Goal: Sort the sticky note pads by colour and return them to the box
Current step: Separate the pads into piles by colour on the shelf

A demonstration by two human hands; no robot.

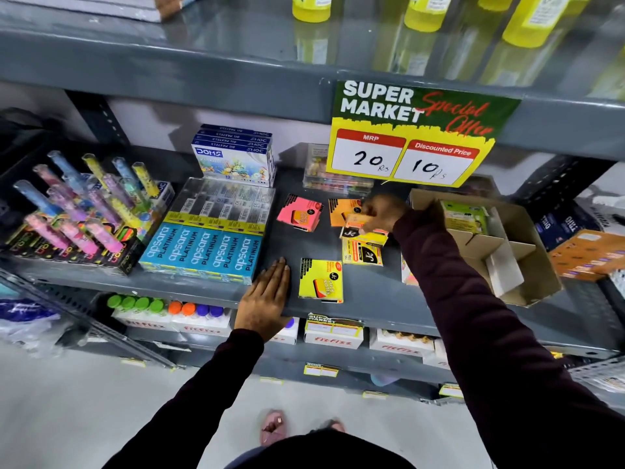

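— What crowds the sticky note pads on the shelf point(365, 292)?

— At nine o'clock lie blue pencil boxes point(203, 247), with glitter tubes point(84, 204) beyond them. At twelve o'clock a crayon box point(236, 157) and a clear case point(333, 179) stand at the back, under a hanging price sign point(411, 137). At three o'clock the cardboard box point(527, 265) sits tilted, dividers showing, one green pad point(465, 216) inside.

— And the pads themselves?

— A pink pad point(299, 213) lies at eleven o'clock, an orange pad point(343, 211) just beside the right hand point(382, 211). A yellow pad point(321, 280) lies near the front edge; another yellow pad point(362, 252) lies beneath the right hand.

— The hands?

— The right hand pinches an orange-and-black pad point(360, 225) over that small pile. The left hand point(267, 299) lies flat and open on the shelf's front edge, holding nothing.

— Free room?

— Bare grey metal between the pink and yellow pads. The right sleeve point(473, 316) crosses in front of the box. Below, a pale floor.
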